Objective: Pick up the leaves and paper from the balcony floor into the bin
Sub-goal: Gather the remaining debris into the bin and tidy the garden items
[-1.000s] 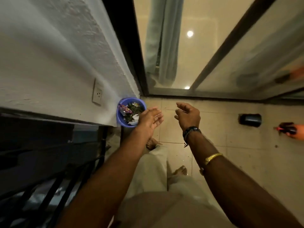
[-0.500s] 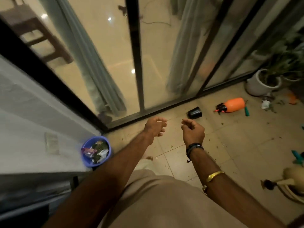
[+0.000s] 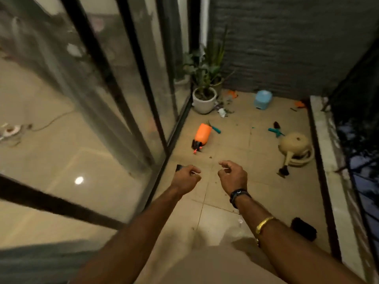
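A crumpled white paper [image 3: 222, 112] lies on the balcony floor [image 3: 235, 140] beside the white plant pot, with dark leaf bits [image 3: 227, 103] scattered around it. More small specks of leaf [image 3: 210, 157] dot the tiles nearer to me. The bin is out of view. My left hand [image 3: 185, 178] and my right hand [image 3: 232, 177] are held out side by side above the tiles, well short of the paper. The fingers of both are loosely curled and neither holds anything.
An orange spray bottle [image 3: 203, 134] lies ahead, with a white potted plant [image 3: 204, 100] and a blue container [image 3: 263, 99] at the far wall. A beige watering can [image 3: 295, 149] and teal tools [image 3: 275, 131] lie right. Glass doors [image 3: 123, 99] run along the left, and a railing [image 3: 359, 160] along the right.
My view has swung right, away from the blue bin and along the balcony, so the bin has left the frame. Both hands have stayed empty in front of me.
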### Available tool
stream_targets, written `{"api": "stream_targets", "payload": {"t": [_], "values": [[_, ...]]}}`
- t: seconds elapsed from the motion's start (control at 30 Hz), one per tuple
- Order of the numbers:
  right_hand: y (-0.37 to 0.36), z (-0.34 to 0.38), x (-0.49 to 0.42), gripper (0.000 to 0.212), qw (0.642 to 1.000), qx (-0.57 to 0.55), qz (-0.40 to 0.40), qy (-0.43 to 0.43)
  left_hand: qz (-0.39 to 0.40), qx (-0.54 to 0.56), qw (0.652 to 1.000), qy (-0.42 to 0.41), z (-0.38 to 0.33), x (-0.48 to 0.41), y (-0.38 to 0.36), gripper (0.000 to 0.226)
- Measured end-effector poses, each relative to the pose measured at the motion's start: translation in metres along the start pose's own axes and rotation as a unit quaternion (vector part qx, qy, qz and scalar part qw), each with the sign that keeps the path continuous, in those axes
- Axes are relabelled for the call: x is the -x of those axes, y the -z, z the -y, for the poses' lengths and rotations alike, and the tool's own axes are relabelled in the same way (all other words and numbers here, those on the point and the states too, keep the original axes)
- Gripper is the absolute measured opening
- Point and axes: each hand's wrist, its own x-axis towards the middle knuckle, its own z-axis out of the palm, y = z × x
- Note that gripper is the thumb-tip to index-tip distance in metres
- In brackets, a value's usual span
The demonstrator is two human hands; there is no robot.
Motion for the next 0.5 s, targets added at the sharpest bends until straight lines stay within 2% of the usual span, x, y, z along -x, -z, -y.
{"api": "stream_targets", "payload": {"t": [0.2, 0.5], "values": [[0.03, -0.004, -0.09, 0.034, 0.998, -0.019, -0.051, -0.035, 0.05, -0.092, 0.99, -0.09, -0.084, -0.102, -0.037, 0.017], [0.112, -0.005, -0.279, 0.035, 0.994, -0.039, -0.075, -0.07, 0.075, -0.074, 0.99, -0.095, -0.211, -0.258, -0.115, 0.013]]}}
